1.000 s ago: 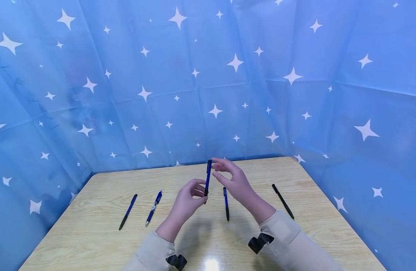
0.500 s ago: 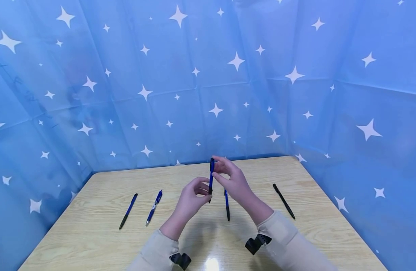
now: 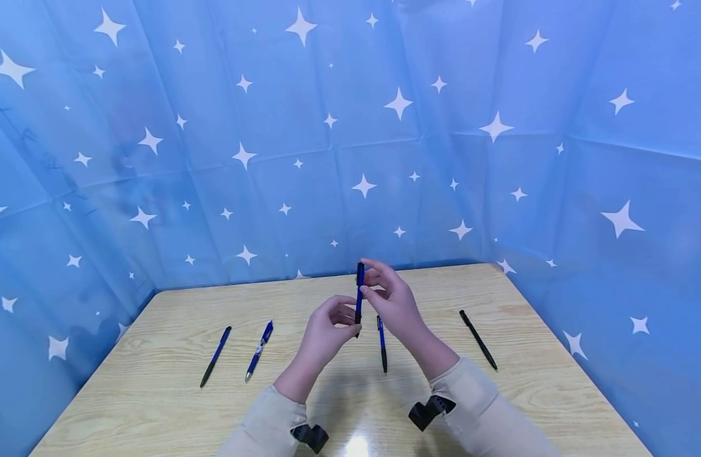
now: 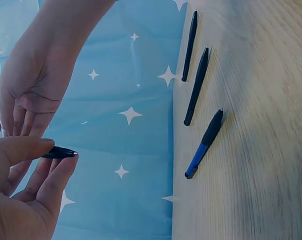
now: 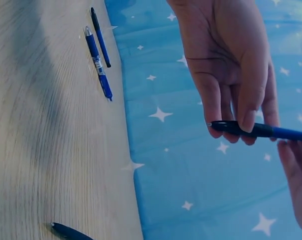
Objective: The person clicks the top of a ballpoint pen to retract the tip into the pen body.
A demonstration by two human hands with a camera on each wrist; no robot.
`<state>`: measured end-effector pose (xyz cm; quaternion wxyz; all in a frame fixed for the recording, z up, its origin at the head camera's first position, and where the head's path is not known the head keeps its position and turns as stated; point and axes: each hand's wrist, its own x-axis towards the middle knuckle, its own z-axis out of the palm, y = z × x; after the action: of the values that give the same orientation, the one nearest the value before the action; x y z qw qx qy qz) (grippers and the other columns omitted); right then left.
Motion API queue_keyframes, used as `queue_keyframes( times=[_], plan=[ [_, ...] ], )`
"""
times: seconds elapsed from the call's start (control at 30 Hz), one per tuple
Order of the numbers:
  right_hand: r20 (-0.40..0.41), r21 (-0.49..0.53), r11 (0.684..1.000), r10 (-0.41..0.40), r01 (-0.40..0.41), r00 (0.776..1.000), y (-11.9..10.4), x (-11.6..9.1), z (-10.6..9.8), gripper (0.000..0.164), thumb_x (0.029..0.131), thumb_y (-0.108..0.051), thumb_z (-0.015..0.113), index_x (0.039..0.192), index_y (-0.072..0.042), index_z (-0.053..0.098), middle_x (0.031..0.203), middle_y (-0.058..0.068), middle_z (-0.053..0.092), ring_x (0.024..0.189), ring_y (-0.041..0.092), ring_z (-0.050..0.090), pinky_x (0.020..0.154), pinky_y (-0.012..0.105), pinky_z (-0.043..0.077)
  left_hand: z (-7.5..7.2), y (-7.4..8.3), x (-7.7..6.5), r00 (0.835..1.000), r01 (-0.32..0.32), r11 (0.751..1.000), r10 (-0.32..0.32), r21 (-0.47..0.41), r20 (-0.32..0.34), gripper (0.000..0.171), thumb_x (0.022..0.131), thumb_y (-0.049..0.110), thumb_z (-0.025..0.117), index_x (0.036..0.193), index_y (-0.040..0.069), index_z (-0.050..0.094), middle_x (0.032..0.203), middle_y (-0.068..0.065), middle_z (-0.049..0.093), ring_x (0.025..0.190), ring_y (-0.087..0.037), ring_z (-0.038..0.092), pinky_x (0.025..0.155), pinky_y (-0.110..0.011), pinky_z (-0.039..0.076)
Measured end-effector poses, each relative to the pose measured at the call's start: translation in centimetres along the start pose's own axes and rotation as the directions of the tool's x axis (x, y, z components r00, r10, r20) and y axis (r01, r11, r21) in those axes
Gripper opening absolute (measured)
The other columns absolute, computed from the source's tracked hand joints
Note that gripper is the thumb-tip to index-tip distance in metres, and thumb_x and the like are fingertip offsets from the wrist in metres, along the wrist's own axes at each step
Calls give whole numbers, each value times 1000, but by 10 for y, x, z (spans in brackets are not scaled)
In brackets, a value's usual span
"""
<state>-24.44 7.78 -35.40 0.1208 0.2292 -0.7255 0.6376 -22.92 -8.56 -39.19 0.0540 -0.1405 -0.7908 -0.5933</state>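
Observation:
A blue pen point(image 3: 359, 298) with a black grip and clip stands nearly upright above the table, tip down. My left hand point(image 3: 325, 330) pinches its black lower end between thumb and fingers. At the upper part, my right hand point(image 3: 397, 306) holds the pen with its thumb and fingertips. In the right wrist view the held pen point(image 5: 263, 130) lies across the left fingers, its far end hidden by the right hand. The left wrist view shows the black tip end point(image 4: 60, 152) poking out from under the left thumb.
On the wooden table point(image 3: 173, 406) lie a blue-and-black pen point(image 3: 216, 357), a blue pen with a patterned band point(image 3: 259, 351), another blue pen point(image 3: 382, 344) and a black pen point(image 3: 478, 339). The left wrist view shows an additional dark pen. A star-patterned blue curtain point(image 3: 304, 216) surrounds the table.
Both hands are slightly higher, and the held pen has shifted right and up. My right thumb and fingers, apart from the pen one second ago, have closed onto its upper part.

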Motion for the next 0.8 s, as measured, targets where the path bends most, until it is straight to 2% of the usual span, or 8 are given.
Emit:
queue_keyframes(
  times=[0.13,0.23,0.33,0.47,0.6,0.73,0.8],
  plan=[
    [-3,12,1000,-3,3,1000,-17,-4,0,46,94,6,59,139,-2,49,113,18,55,106,33,59,87,38,53,1,1,1,1000,-3,1000,3,-15,-11,37,83,-3,74,117,8,64,93,-5,67,85,-21,67,74,-35,57],
    [-7,31,1000,-4,4,1000,-16,-4,0,46,94,6,58,139,-1,49,112,19,55,105,33,59,86,35,54,1,3,0,1000,-2,1000,2,-25,-20,34,83,-3,74,114,8,65,92,-6,67,84,-21,67,74,-36,57],
    [-14,57,998,-1,2,1000,-6,-1,0,47,93,8,58,138,-2,50,112,19,55,105,33,59,85,36,54,2,3,0,1000,-1,1000,0,-30,-31,31,82,-3,74,110,8,66,92,-6,67,84,-21,67,75,-36,56],
    [-24,96,995,-14,16,1000,11,4,0,48,93,8,59,138,-5,51,112,19,54,104,33,59,87,45,53,4,3,1,999,8,999,-10,-40,-46,30,81,-3,76,108,7,67,91,-6,68,84,-21,67,75,-35,56],
    [-35,108,993,-37,40,999,15,5,-1,47,93,7,60,137,-7,53,111,18,54,101,28,60,86,50,52,5,5,1,998,22,998,-26,-55,-60,29,80,-2,77,106,7,67,91,-6,68,84,-21,67,74,-36,57],
    [-44,124,990,-57,62,997,16,3,0,45,93,8,60,135,-7,54,109,18,55,99,24,62,85,51,53,5,5,1,997,28,998,-33,-64,-74,28,80,-3,77,104,7,68,91,-7,68,84,-22,67,73,-36,57],
    [-42,134,989,-61,66,997,16,3,0,45,93,9,60,135,-6,53,109,18,56,97,23,62,84,47,54,6,5,1,996,31,997,-36,-66,-79,27,80,-3,77,103,7,68,91,-6,68,83,-22,67,73,-36,57]
  ],
)
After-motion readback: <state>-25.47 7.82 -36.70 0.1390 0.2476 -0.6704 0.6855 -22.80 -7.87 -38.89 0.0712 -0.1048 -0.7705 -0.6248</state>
